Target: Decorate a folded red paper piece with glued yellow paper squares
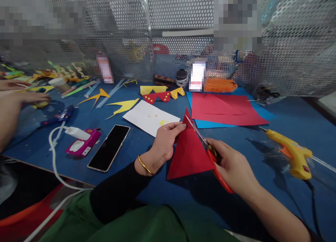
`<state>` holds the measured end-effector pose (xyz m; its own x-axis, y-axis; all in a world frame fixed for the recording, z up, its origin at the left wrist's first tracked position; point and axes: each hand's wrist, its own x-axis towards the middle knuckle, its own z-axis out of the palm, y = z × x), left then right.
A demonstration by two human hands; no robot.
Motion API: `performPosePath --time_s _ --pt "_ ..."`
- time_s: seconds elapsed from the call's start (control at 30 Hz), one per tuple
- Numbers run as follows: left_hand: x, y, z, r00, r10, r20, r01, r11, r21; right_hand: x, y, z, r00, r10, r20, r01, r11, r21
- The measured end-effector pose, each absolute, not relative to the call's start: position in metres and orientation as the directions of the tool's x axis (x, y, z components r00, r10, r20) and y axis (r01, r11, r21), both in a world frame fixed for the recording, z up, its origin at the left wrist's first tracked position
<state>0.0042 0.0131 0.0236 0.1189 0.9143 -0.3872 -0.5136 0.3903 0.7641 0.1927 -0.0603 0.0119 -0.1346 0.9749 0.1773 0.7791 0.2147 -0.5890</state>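
Note:
My left hand [166,140] pinches the upper left edge of a red paper triangle [188,152], its tip pointing away from me. A pair of scissors [219,177] with red handles is in my right hand [235,162]. Their blades lie along the triangle's right edge, close to its tip. How far the blades are apart is hard to make out. Just beyond my left hand lies a white sheet [147,119] with small yellow bits on it. Red paper sheets [223,107] rest on blue paper [216,124] beyond my right hand.
A yellow glue gun [291,152] lies to the right. At left are a black-screened phone [109,149], a magenta power adapter [83,143] and a white cable [54,161]. Paper cut-outs [157,97] lie farther back, before a perforated metal screen [181,16]. Another person's hand [34,97] works at far left.

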Motion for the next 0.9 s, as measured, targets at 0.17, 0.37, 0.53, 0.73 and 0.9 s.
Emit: performPosePath --time_s 0.17,0.37,0.53,0.73,0.9 --pt "0.0062 0.0107 0.0203 0.140 0.915 -0.379 -0.494 0.396 0.774 0.1918 -0.0599 0.0117 -0.144 0.967 0.210 0.780 0.242 -0.578" --pt "0.0057 0.0106 0.0208 0.153 0.919 -0.362 -0.493 0.389 0.779 0.1910 -0.0603 0.0104 -0.153 0.961 0.231 0.771 0.263 -0.580" --pt "0.0058 0.0103 0.0230 0.158 0.917 -0.367 -0.511 0.394 0.764 0.1908 -0.0615 0.0100 -0.157 0.954 0.254 0.762 0.281 -0.583" --pt "0.0058 0.0105 0.0234 0.150 0.914 -0.376 -0.502 0.398 0.768 0.1935 -0.0606 0.0101 -0.146 0.969 0.197 0.728 0.240 -0.643" --pt "0.0044 0.0124 0.0226 0.104 0.921 -0.376 -0.482 0.377 0.791 0.1986 -0.0581 0.0100 -0.156 0.973 0.168 0.691 0.230 -0.685"
